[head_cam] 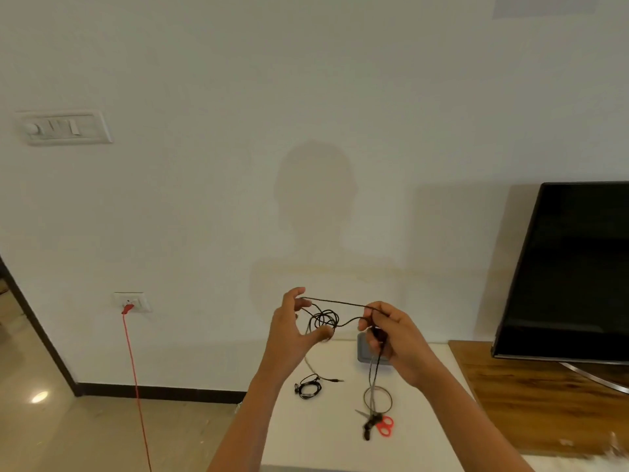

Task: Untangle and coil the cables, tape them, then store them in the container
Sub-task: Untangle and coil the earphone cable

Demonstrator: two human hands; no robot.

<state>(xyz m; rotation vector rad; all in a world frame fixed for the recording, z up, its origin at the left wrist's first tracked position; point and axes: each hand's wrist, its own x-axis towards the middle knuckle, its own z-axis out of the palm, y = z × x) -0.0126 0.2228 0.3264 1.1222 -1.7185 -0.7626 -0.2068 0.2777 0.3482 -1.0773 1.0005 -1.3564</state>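
Black tangled cable (323,318) stretched between left hand (292,332) and right hand (391,335), both pinching it above the desk (425,420); untangling unfinished, taping and storing remained.

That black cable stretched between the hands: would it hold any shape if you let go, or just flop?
Probably flop: the black cable sags into loose loops between the left hand and right hand, and its end dangles limp. It looks thin and light, and likely to snag on itself again.
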